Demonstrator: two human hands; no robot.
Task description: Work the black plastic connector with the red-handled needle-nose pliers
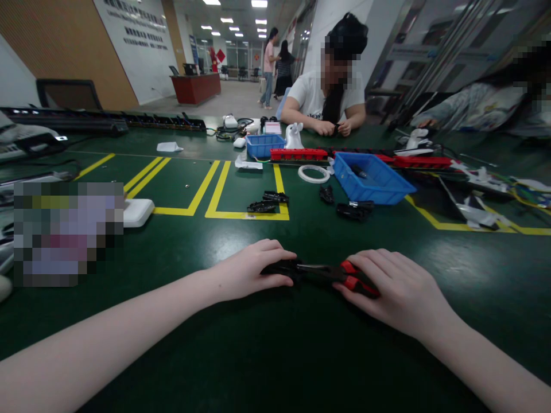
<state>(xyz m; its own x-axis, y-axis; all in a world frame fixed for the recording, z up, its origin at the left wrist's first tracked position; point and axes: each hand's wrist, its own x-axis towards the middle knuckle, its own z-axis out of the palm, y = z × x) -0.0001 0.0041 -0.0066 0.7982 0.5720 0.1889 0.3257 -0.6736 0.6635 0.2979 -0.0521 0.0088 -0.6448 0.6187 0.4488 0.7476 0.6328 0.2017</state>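
Note:
My right hand [387, 284] is closed around the red and black handles of a pair of pliers [350, 275]. The jaws of the pliers point left and meet a small black part [279, 268]. My left hand [249, 269] pinches that black part between thumb and fingers, and its exact kind is partly hidden. Both hands are low over the green table [275, 355], close to its near side. Beyond them, similar black parts [267, 203] lie at a yellow tape corner. Further black pieces [355, 210] lie by the blue bin.
A blue bin [372, 178] and a smaller blue tray [264, 146] stand farther back. Red strips [298, 154] and a white ring [314, 174] lie between them. A white box [138, 213] is at left. Opposite sits a person [329, 94] handling something small.

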